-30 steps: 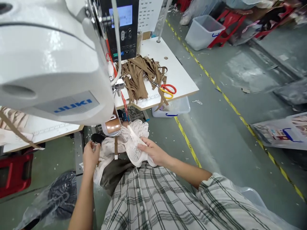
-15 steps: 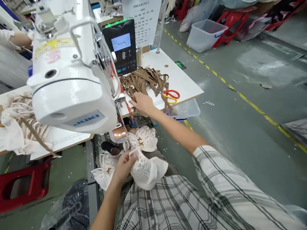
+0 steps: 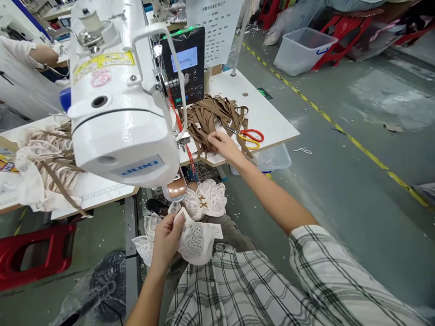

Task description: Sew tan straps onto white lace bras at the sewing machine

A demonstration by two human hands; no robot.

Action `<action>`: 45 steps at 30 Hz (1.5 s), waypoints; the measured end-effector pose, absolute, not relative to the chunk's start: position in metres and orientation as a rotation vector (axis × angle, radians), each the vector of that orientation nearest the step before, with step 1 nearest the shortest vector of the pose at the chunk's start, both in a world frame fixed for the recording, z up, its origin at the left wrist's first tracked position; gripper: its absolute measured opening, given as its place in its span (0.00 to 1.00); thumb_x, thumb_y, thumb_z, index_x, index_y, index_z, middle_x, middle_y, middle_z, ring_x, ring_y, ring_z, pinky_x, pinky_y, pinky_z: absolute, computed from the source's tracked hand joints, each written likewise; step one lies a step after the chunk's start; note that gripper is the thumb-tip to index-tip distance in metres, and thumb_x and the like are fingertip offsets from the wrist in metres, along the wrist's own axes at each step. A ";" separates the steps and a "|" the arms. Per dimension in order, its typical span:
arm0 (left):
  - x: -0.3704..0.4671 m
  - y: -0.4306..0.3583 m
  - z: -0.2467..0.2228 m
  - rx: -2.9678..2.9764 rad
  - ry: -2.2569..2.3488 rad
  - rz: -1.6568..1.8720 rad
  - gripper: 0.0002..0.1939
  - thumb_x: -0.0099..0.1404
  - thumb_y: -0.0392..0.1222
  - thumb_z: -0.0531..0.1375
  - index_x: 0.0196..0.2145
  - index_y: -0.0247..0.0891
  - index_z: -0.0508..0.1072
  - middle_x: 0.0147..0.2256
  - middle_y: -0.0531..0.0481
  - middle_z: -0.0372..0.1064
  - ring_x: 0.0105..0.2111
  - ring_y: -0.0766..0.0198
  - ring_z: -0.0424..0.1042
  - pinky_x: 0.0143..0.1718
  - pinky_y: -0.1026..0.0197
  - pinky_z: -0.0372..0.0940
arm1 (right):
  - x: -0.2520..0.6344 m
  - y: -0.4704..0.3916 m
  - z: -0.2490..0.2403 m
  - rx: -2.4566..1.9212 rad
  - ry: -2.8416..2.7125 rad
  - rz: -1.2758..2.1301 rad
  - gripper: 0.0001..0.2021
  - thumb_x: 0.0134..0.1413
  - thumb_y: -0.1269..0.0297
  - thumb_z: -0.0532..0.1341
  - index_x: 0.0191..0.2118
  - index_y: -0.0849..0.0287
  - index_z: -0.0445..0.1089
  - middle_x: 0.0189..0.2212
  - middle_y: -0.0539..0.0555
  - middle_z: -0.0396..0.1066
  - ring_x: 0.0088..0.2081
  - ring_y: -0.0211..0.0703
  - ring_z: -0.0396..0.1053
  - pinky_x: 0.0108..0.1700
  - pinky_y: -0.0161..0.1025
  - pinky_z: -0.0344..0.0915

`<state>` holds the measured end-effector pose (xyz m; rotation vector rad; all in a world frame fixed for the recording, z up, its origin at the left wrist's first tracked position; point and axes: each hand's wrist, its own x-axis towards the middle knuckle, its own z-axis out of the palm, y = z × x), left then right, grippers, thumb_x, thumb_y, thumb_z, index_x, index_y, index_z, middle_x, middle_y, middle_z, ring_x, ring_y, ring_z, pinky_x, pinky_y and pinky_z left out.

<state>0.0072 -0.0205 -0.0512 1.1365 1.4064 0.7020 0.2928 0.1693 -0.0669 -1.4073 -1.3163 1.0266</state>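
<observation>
Down at my lap, my left hand (image 3: 166, 239) pinches the edge of a white lace bra (image 3: 196, 242) between thumb and fingers. A small white label sticks out at the bra's right side. Other lace cups with a small brown bow (image 3: 203, 202) lie over my knees, below the sewing machine's head. My right hand (image 3: 224, 146) reaches across to the table, fingers closed at the near edge of a heap of brown straps (image 3: 212, 113). A strap appears caught at its fingertips. Just right of that hand lie scissors (image 3: 250, 136) with red and yellow handles.
A white sewing machine (image 3: 124, 140) stands at left centre, its control panel (image 3: 185, 63) behind. On the left table part lies a pile of lace pieces with brown straps (image 3: 50, 167). A red stool (image 3: 37, 256) is at lower left, a clear plastic bin (image 3: 302, 50) on the floor.
My right hand has shifted slightly and its fingers have closed at the brown straps. My left hand has turned the bra, and its label now shows. The whole view has swung a little left.
</observation>
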 end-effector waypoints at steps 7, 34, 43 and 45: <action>0.011 -0.016 -0.051 1.140 1.410 0.702 0.20 0.66 0.57 0.59 0.35 0.35 0.76 0.27 0.51 0.67 0.28 0.65 0.62 0.29 0.66 0.58 | 0.257 0.087 -0.086 -0.963 -0.591 1.933 0.19 0.41 0.59 0.74 0.34 0.62 0.67 0.27 0.46 0.72 0.20 0.22 0.57 0.19 0.20 0.54; 0.015 -0.023 -0.020 1.345 1.182 0.505 0.22 0.67 0.53 0.58 0.22 0.36 0.66 0.22 0.54 0.54 0.24 0.69 0.52 0.25 0.65 0.50 | 0.214 0.003 -0.077 -1.012 -0.939 1.967 0.15 0.50 0.49 0.69 0.34 0.57 0.76 0.20 0.46 0.63 0.22 0.31 0.56 0.24 0.31 0.54; 0.010 -0.021 -0.017 1.445 1.254 0.442 0.23 0.68 0.53 0.56 0.20 0.37 0.64 0.20 0.56 0.49 0.22 0.69 0.48 0.24 0.63 0.44 | 0.217 0.005 -0.034 -0.866 -1.550 1.776 0.09 0.60 0.57 0.63 0.37 0.54 0.79 0.44 0.54 0.74 0.46 0.43 0.71 0.50 0.40 0.65; 0.011 -0.022 -0.017 1.461 1.235 0.445 0.23 0.68 0.52 0.56 0.20 0.37 0.64 0.20 0.56 0.50 0.23 0.69 0.49 0.24 0.64 0.46 | 0.210 0.003 -0.027 -0.864 -1.637 1.664 0.10 0.62 0.58 0.61 0.35 0.55 0.78 0.37 0.53 0.75 0.41 0.41 0.72 0.45 0.38 0.66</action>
